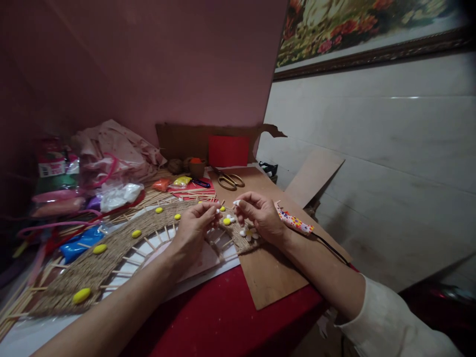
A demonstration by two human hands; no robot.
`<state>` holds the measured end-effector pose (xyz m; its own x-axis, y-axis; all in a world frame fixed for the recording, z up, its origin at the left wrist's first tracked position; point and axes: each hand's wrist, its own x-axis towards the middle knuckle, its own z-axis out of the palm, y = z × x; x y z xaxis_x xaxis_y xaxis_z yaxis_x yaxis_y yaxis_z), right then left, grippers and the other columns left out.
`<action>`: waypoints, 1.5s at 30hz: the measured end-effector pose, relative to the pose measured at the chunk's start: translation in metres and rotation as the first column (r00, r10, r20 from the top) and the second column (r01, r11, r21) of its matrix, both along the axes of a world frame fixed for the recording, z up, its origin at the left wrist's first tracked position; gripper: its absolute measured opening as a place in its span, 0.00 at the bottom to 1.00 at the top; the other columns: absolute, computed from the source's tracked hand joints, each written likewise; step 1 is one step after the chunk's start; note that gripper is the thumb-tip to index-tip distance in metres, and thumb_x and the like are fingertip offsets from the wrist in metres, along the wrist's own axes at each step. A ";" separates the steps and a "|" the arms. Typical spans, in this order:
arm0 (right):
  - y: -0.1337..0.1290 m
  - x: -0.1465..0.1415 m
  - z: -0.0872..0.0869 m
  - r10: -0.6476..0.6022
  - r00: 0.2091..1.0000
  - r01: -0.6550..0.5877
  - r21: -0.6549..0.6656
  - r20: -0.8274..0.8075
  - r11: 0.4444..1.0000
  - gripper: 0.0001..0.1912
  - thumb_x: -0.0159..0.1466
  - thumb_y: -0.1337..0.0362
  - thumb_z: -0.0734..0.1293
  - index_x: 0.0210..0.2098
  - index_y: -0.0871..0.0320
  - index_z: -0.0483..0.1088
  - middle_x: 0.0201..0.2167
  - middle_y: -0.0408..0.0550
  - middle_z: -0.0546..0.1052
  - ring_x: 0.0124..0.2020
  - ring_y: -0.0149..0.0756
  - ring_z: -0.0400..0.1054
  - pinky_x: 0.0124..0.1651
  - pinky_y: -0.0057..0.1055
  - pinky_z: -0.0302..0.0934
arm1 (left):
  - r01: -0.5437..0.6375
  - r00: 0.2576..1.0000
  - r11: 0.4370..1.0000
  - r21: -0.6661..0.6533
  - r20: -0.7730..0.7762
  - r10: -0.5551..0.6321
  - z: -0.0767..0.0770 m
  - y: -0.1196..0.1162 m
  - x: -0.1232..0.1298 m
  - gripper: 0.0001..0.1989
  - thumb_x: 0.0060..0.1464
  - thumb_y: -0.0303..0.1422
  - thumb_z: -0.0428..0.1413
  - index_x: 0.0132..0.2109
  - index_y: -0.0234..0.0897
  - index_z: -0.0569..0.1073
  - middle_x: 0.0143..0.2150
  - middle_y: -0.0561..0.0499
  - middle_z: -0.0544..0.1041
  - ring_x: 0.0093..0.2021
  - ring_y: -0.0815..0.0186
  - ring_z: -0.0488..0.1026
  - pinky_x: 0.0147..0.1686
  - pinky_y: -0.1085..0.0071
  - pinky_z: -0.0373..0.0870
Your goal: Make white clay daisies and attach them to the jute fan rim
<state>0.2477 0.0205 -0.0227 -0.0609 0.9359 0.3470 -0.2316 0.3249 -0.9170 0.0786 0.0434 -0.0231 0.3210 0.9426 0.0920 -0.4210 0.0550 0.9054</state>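
Observation:
My left hand is pinched on a small white piece, above the woven twine arch. My right hand pinches another small white piece, a short way to the right of the left one. Beneath both hands lies the twine arch, woven around thin wooden sticks and dotted with yellow ovals. A white flower with a yellow centre sits on the arch's right end, below my right hand. White petals beside a yellow oval show between the hands.
Scissors lie on brown board behind the hands. A flower-patterned tool with a black cord is beside my right forearm. Bags of coloured clay, loose sticks and pink cloth crowd the left. Red card stands at the back.

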 end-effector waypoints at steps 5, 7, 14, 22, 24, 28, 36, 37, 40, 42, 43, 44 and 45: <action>-0.003 -0.004 0.001 0.048 0.999 -0.048 -0.009 -0.005 0.999 0.10 0.57 0.61 0.71 0.36 0.58 0.70 0.27 0.42 0.76 0.24 0.26 0.70 0.27 0.23 0.67 | 0.050 0.999 0.998 0.047 -0.020 -0.049 -0.001 0.000 -0.002 0.10 0.44 0.34 0.65 0.30 0.33 0.74 0.23 0.52 0.75 0.22 0.73 0.67 0.24 0.77 0.61; -0.004 -0.005 0.002 0.060 0.998 -0.059 -0.014 0.011 0.998 0.12 0.57 0.61 0.71 0.38 0.58 0.71 0.27 0.42 0.76 0.24 0.26 0.70 0.26 0.23 0.67 | 0.056 0.998 0.997 0.046 -0.029 -0.055 -0.001 -0.001 -0.002 0.10 0.42 0.32 0.66 0.33 0.32 0.75 0.24 0.53 0.75 0.23 0.73 0.67 0.25 0.77 0.61; -0.008 -0.010 0.001 -0.012 0.986 0.010 0.015 0.167 1.000 0.12 0.54 0.60 0.72 0.31 0.59 0.69 0.21 0.39 0.73 0.19 0.24 0.66 0.21 0.22 0.63 | 0.034 0.993 0.994 0.101 -0.120 -0.022 -0.002 -0.004 0.000 0.10 0.40 0.34 0.67 0.29 0.32 0.77 0.23 0.53 0.74 0.21 0.76 0.63 0.22 0.78 0.56; -0.012 -0.010 -0.003 -0.131 0.922 0.075 0.165 0.365 0.984 0.09 0.60 0.60 0.67 0.37 0.58 0.69 0.23 0.39 0.71 0.21 0.24 0.64 0.22 0.22 0.60 | 0.058 0.983 0.992 0.110 -0.181 -0.038 -0.002 -0.006 0.001 0.10 0.42 0.34 0.65 0.30 0.31 0.76 0.23 0.54 0.72 0.22 0.76 0.63 0.22 0.78 0.56; -0.011 -0.009 -0.003 -0.136 0.919 0.079 0.166 0.369 0.983 0.08 0.60 0.60 0.67 0.36 0.59 0.70 0.23 0.40 0.71 0.21 0.24 0.64 0.22 0.22 0.60 | 0.050 0.985 0.992 0.118 -0.171 -0.029 -0.002 -0.005 0.001 0.10 0.43 0.34 0.65 0.29 0.31 0.75 0.22 0.54 0.72 0.21 0.75 0.62 0.21 0.78 0.56; -0.008 -0.006 -0.002 -0.153 0.957 0.121 0.138 0.248 0.983 0.09 0.60 0.59 0.67 0.36 0.58 0.68 0.23 0.39 0.71 0.19 0.23 0.63 0.21 0.22 0.60 | -0.003 0.997 0.994 0.110 -0.075 0.011 -0.001 -0.003 0.001 0.09 0.46 0.34 0.62 0.28 0.33 0.71 0.21 0.55 0.71 0.20 0.75 0.62 0.20 0.78 0.56; -0.004 -0.005 0.000 -0.090 0.980 0.084 0.042 0.177 0.996 0.15 0.58 0.53 0.68 0.36 0.58 0.68 0.21 0.37 0.69 0.14 0.21 0.59 0.15 0.21 0.57 | 0.013 0.999 0.999 0.047 -0.040 -0.011 0.002 -0.004 0.001 0.10 0.45 0.33 0.62 0.35 0.32 0.73 0.22 0.54 0.72 0.19 0.75 0.63 0.19 0.79 0.56; -0.005 -0.006 0.000 -0.090 0.980 0.086 0.031 0.179 0.996 0.16 0.57 0.52 0.69 0.35 0.58 0.67 0.20 0.37 0.69 0.13 0.21 0.58 0.14 0.21 0.54 | 0.013 0.999 0.999 0.036 -0.034 -0.012 0.002 -0.005 0.001 0.11 0.45 0.35 0.63 0.34 0.32 0.73 0.22 0.54 0.73 0.19 0.76 0.63 0.18 0.80 0.56; -0.006 -0.005 0.002 -0.111 0.975 0.106 0.039 0.191 0.994 0.16 0.57 0.52 0.69 0.32 0.58 0.67 0.17 0.35 0.67 0.11 0.20 0.54 0.12 0.20 0.47 | 0.016 1.000 1.000 0.014 -0.025 -0.015 0.002 -0.006 0.001 0.13 0.45 0.37 0.64 0.31 0.33 0.71 0.22 0.54 0.73 0.17 0.77 0.61 0.16 0.80 0.53; -0.007 -0.004 0.002 -0.150 0.966 0.135 0.084 0.210 0.987 0.15 0.58 0.53 0.69 0.30 0.59 0.68 0.17 0.35 0.64 0.12 0.19 0.51 0.13 0.20 0.45 | 0.036 0.999 0.999 0.010 -0.030 -0.035 0.002 -0.006 0.000 0.13 0.46 0.37 0.63 0.29 0.34 0.69 0.20 0.55 0.72 0.15 0.78 0.58 0.15 0.81 0.48; -0.006 -0.003 0.001 -0.171 0.960 0.150 0.109 0.220 0.983 0.14 0.58 0.53 0.68 0.29 0.59 0.68 0.17 0.35 0.64 0.13 0.19 0.51 0.14 0.20 0.46 | 0.046 0.998 0.999 0.012 -0.032 -0.045 0.002 -0.006 0.000 0.13 0.46 0.37 0.63 0.29 0.35 0.68 0.19 0.56 0.71 0.14 0.79 0.57 0.14 0.81 0.46; -0.006 -0.003 0.000 -0.188 0.956 0.162 0.127 0.226 0.978 0.13 0.59 0.54 0.68 0.29 0.59 0.69 0.18 0.35 0.64 0.13 0.19 0.52 0.15 0.20 0.46 | 0.052 0.998 0.999 0.016 -0.033 -0.052 0.001 -0.006 0.000 0.12 0.46 0.36 0.63 0.28 0.35 0.68 0.19 0.56 0.71 0.14 0.79 0.56 0.13 0.81 0.45; -0.005 -0.002 0.000 -0.198 0.954 0.171 0.135 0.226 0.976 0.13 0.60 0.55 0.67 0.31 0.59 0.69 0.19 0.36 0.65 0.14 0.20 0.53 0.15 0.20 0.47 | 0.054 0.998 0.998 0.023 -0.031 -0.053 0.001 -0.005 -0.001 0.12 0.46 0.35 0.63 0.29 0.35 0.69 0.19 0.56 0.71 0.14 0.79 0.56 0.14 0.82 0.46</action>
<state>0.2452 0.0157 -0.0230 0.0162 0.8941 0.4475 0.0615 0.4458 -0.8930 0.0781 0.0383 -0.0222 0.3740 0.9216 0.1037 -0.3904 0.0551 0.9190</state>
